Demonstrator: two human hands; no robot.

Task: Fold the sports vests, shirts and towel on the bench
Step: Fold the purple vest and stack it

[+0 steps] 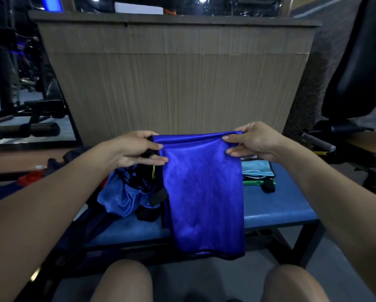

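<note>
Holding the blue vest [204,192] up over the bench [280,205], left hand [139,152] and right hand [252,140] each pinching a top corner between thumb and fingers, we judge the slick fabric could slip a pinch and skew the fold, its hem hanging past the bench edge

Bare forearms, bare knees, no sleeves or gloves visible.
</note>
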